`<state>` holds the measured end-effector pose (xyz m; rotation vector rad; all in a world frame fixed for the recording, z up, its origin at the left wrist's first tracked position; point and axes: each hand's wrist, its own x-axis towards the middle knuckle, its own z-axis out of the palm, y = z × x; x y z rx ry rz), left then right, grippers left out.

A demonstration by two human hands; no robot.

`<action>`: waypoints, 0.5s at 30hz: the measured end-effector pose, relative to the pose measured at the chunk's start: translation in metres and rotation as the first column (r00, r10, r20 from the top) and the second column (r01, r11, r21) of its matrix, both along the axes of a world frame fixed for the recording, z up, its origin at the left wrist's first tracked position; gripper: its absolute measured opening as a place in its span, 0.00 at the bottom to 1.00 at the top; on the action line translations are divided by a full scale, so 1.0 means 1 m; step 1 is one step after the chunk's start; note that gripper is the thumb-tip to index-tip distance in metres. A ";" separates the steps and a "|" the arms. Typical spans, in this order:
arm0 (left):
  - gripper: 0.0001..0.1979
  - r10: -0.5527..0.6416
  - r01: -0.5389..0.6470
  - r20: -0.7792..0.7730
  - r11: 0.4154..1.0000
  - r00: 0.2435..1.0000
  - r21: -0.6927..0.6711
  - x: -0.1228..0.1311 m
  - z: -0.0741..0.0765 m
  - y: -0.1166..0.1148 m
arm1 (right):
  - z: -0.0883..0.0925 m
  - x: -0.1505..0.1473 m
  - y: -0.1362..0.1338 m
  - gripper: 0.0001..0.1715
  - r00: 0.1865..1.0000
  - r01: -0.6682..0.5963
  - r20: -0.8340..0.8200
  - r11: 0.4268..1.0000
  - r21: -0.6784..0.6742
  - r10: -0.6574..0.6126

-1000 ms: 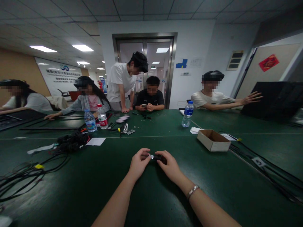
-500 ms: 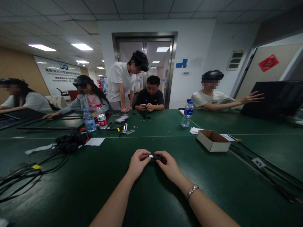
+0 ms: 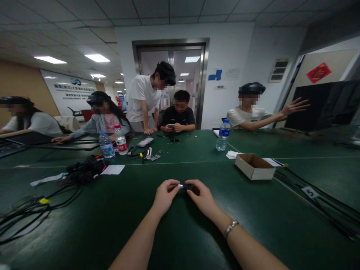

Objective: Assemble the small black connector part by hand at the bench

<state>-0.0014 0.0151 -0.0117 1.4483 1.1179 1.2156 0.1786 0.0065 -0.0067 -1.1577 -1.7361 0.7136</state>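
A small, dark, slim object with a silvery middle section (image 3: 181,186) is held level between my two hands, just above the green table. My left hand (image 3: 165,195) pinches its left end between thumb and fingers. Around its darker right end close the thumb and fingers of my right hand (image 3: 201,195), whose wrist wears a metal band (image 3: 231,228). My fingers cover both ends, so its exact kind cannot be made out.
To the right stands an open cardboard box (image 3: 255,173) near black cables (image 3: 317,204). A water bottle (image 3: 223,135) is beyond it. At left lie coiled cables (image 3: 42,210), a black bundle (image 3: 87,170) and a white paper (image 3: 113,170). Several people sit or stand around the table.
My hands stay closed on the small object, almost unmoved. At the right, a person's outstretched hand and the large black panel beside it have shifted slightly.
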 end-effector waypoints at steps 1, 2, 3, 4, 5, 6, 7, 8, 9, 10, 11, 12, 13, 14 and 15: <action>0.10 -0.009 0.009 -0.029 1.000 1.000 0.011 0.000 0.001 -0.001 | 0.001 0.000 0.000 0.16 1.000 0.002 -0.003 1.000 -0.003 -0.002; 0.10 -0.016 0.017 -0.051 1.000 0.999 0.018 0.000 0.003 -0.002 | 0.001 0.000 -0.001 0.16 1.000 0.004 -0.004 1.000 -0.007 -0.004; 0.10 -0.023 0.024 -0.063 1.000 0.998 0.018 0.000 0.005 -0.003 | 0.002 0.000 -0.001 0.16 1.000 0.005 -0.004 1.000 -0.010 -0.005; 0.10 -0.027 0.028 -0.066 0.999 0.997 0.015 0.000 0.007 -0.004 | 0.002 0.001 -0.001 0.15 1.000 0.006 -0.005 1.000 -0.013 -0.006; 0.10 -0.032 0.033 -0.062 0.999 0.998 0.009 0.000 0.009 -0.005 | 0.002 0.001 -0.001 0.15 1.000 0.007 -0.007 1.000 -0.017 -0.008; 0.10 -0.036 0.036 -0.056 0.999 0.998 0.000 0.000 0.010 -0.006 | 0.002 0.001 -0.001 0.15 1.000 0.009 -0.009 1.000 -0.022 -0.009; 0.10 -0.037 0.037 -0.048 0.999 0.998 -0.009 0.000 0.012 -0.007 | 0.001 0.001 -0.001 0.15 1.000 0.011 -0.011 1.000 -0.028 -0.011; 0.10 -0.040 0.039 -0.039 0.999 0.998 -0.019 0.000 0.013 -0.007 | 0.001 0.001 -0.001 0.16 1.000 0.011 -0.014 0.999 -0.034 -0.012; 0.10 -0.042 0.041 -0.031 0.999 0.999 -0.029 0.000 0.014 -0.008 | 0.000 0.001 0.000 0.16 1.000 0.009 -0.017 0.999 -0.039 -0.010; 0.10 -0.043 0.042 -0.024 0.998 0.999 -0.038 0.000 0.015 -0.008 | 0.000 0.000 0.000 0.16 1.000 0.006 -0.020 0.999 -0.042 -0.007; 0.10 -0.041 0.040 -0.020 0.998 0.999 -0.045 0.000 0.016 -0.009 | -0.001 0.000 0.000 0.16 1.000 0.003 -0.024 0.999 -0.045 -0.004; 0.10 -0.037 0.036 -0.018 0.998 0.999 -0.051 0.000 0.016 -0.009 | -0.001 0.000 0.001 0.16 1.000 0.001 -0.028 0.999 -0.046 -0.003; 0.11 -0.030 0.029 -0.021 0.998 0.999 -0.054 0.000 0.016 -0.009 | -0.001 0.000 0.001 0.16 1.000 0.000 -0.031 0.999 -0.047 -0.002; 0.11 -0.022 0.021 -0.029 0.998 0.999 -0.057 0.000 0.016 -0.009 | -0.001 0.000 0.001 0.16 0.999 0.001 -0.032 0.999 -0.048 -0.002; 0.11 -0.013 0.011 -0.042 0.998 0.999 -0.057 0.001 0.016 -0.008 | -0.001 0.000 0.001 0.16 1.000 0.002 -0.031 0.999 -0.048 -0.004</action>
